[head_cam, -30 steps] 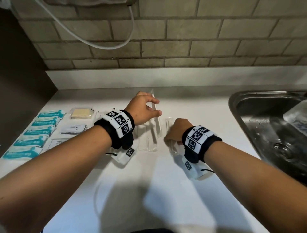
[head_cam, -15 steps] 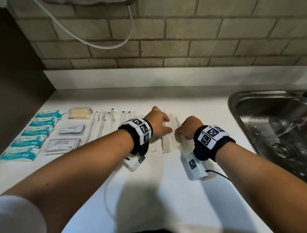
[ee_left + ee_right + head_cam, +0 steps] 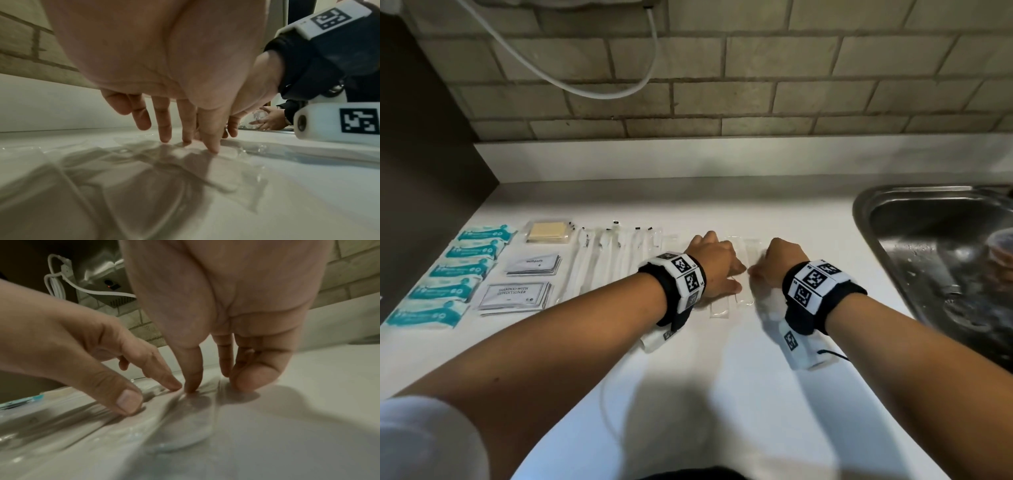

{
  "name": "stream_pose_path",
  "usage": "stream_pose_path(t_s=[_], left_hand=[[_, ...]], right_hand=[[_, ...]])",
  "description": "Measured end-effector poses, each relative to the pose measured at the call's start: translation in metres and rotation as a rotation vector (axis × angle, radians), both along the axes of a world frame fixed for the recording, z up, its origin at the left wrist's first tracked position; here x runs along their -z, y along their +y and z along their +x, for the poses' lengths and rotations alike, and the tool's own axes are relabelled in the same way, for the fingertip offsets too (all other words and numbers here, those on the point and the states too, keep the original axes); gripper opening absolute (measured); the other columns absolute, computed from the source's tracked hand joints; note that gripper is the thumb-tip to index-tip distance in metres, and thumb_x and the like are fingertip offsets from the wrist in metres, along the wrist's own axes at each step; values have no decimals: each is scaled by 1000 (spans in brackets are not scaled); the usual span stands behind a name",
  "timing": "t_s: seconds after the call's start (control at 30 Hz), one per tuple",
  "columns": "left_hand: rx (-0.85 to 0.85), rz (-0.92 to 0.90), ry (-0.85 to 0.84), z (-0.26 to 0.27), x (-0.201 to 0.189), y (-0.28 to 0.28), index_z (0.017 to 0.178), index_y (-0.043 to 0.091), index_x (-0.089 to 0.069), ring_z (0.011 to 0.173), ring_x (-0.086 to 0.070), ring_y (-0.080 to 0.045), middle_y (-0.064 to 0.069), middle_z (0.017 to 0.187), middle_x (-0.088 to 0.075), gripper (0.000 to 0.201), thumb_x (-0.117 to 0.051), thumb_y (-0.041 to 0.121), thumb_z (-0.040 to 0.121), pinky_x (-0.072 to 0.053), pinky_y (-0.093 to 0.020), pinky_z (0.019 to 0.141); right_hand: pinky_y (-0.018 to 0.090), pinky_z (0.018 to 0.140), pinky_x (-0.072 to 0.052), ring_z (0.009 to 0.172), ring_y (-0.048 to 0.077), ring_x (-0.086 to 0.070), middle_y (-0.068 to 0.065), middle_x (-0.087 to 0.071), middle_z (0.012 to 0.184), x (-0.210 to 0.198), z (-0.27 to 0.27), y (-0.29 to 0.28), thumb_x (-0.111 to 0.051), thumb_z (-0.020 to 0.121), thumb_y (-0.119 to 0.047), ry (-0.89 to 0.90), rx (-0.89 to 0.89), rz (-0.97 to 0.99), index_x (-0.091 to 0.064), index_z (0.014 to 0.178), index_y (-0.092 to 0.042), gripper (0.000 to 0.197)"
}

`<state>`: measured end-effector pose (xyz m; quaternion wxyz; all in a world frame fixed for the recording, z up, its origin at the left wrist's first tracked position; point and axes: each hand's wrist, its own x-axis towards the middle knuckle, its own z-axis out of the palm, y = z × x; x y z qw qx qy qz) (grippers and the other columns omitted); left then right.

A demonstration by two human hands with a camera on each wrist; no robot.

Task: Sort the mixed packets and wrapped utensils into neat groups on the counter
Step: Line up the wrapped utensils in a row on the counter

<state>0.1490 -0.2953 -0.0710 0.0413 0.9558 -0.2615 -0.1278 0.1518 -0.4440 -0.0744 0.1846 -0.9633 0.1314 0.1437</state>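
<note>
Counter [image 3: 722, 394] wide and bare toward viewer, plenty of sliding room; sink [image 3: 866, 205] rim just right, mind that edge; teal packets [image 3: 445, 270] lined far left; clear-wrapped utensils [image 3: 738, 260] mid-counter under both hands, likely light, slick film, crinkly, best taken at stiff middle; left hand [image 3: 714, 263] spread, fingertips [image 3: 212, 146] pressing wrap flat; right hand [image 3: 779, 262] fingertips [image 3: 193, 386] down on same film, nothing pinched.
</note>
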Motion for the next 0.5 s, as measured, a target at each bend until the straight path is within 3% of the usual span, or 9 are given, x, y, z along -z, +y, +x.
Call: stream_pose_path(t_s=[0.07,0.17,0.27,0.33,0.4,0.5], left_hand=[[18,41,-9,-3,3,-1,130,39,-58,115,-37,-24,7,127,-53,47,-55,58,87,-30,-40,98],[-33,-31,-29,-6,-4,3,131,37,-57,117,-37,-23,6,128,-53,50,-58,57,85,-28,-39,97],[-59,-30,-60,-11,-11,12,132,33,-55,121,-37,-21,8,133,-53,51,-59,55,86,-24,-38,97],[-22,44,-65,-21,-9,20,120,29,-61,121,-39,-23,7,131,-57,44,-56,55,86,-26,-41,98],[33,129,-48,-34,-3,24,108,24,-62,126,-39,-27,4,130,-58,42,-51,58,86,-27,-45,101],[64,205,-17,-49,7,25,136,23,-49,142,-25,-31,4,149,-43,55,-44,57,92,-20,-49,110]], right_hand=[[36,84,-50,106,31,-60,15,-56,122,0,-3,2,-65,87,-30,-32,-1,32,-46,125,-5,49],[42,97,-47,119,34,-51,16,-46,131,-2,-7,6,-58,91,-26,-110,-103,16,-44,131,-8,46],[42,101,-42,125,31,-44,12,-48,133,-3,-14,15,-50,94,-26,-163,-298,-46,-47,135,-14,43],[42,102,-42,126,30,-44,10,-50,135,-1,-21,23,-43,97,-26,-140,-396,-108,-48,136,-17,40],[43,99,-46,121,31,-50,10,-54,129,3,-27,31,-45,94,-23,-80,-442,-183,-54,127,-14,35],[44,91,-51,108,31,-56,7,-55,112,5,-32,37,-65,77,-20,5,-495,-209,-59,108,-11,32]])
